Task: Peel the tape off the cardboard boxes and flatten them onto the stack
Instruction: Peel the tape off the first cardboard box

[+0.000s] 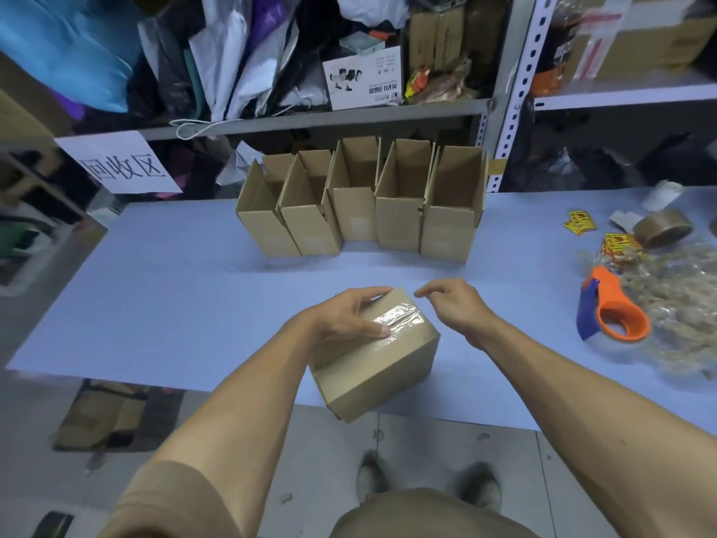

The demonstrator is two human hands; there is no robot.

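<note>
A small sealed cardboard box [382, 366] sits at the near edge of the blue table [155, 304], partly overhanging it. Clear tape [399, 318] runs wrinkled across its top. My left hand [349, 316] presses on the box top, thumb on the tape and fingers curled over the far edge. My right hand [452, 304] hovers just right of the box's far corner, fingers pinched together; whether they hold a tape end is too fine to tell. Several open-topped cardboard boxes [361, 203] stand in a row at the back of the table.
An orange and blue tape dispenser [611, 314], a heap of peeled tape [675, 300], a brown tape roll [661, 229] and yellow stickers [580, 223] lie on the right. Cluttered metal shelves [310, 118] stand behind. Flattened cardboard [101, 413] lies on the floor at left.
</note>
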